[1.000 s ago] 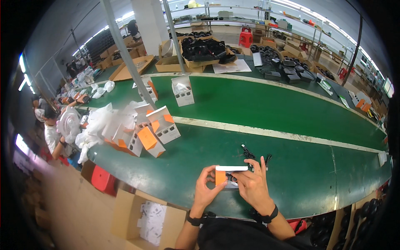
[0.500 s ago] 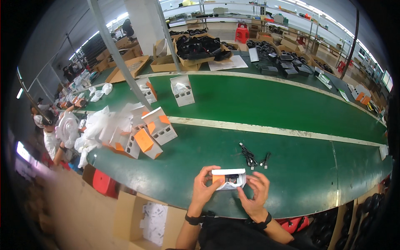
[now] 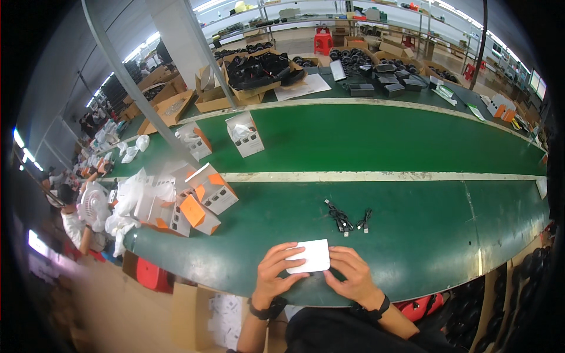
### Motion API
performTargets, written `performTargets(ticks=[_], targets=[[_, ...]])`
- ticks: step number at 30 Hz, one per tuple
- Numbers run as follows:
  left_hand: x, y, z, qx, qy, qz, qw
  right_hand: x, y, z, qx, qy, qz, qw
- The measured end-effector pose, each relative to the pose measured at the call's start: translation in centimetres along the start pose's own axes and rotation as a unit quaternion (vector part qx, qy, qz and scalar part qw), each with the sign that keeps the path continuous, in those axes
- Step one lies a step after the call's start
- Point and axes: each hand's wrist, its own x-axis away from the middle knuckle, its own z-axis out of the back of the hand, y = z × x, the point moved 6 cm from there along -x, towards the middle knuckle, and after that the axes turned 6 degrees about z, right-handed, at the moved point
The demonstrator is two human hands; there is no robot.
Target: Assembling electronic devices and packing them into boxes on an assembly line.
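A small white box [image 3: 313, 256] is held between my two hands above the near edge of the green worktable. Its plain white face shows; what is inside is hidden. My left hand [image 3: 276, 269] has its fingers laid across the left part of that face, thumb at the lower edge. Gripping the right side is my right hand [image 3: 352, 272], fingers at the upper corner and thumb low. Just beyond the box lie a coiled black cable [image 3: 339, 219] and a smaller black cable [image 3: 365, 221].
To the left stand opened white-and-orange boxes [image 3: 218, 195], with white plastic bags [image 3: 126, 203] and a white fan [image 3: 94, 206] beside them. Another opened box [image 3: 246, 140] stands beyond the table's divider strip [image 3: 353, 176]. A cardboard carton [image 3: 191, 317] sits below the front edge.
The box was open half a second ago, showing an orange flap and something black inside. Now a plain white face shows, and both hands have shifted their grip. The view has turned slightly.
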Motion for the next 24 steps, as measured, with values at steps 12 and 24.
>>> performTargets(ticks=[12,24], targets=[[-0.5,0.4,-0.1,-0.018,-0.030,0.017,0.999,-2.0,0.6,0.9,0.012,-0.083,-0.024,0.996],[-0.3,0.3,0.1,-0.114,-0.089,-0.056,0.988,-4.0,0.9,1.3,-0.015,-0.154,0.042,0.987]])
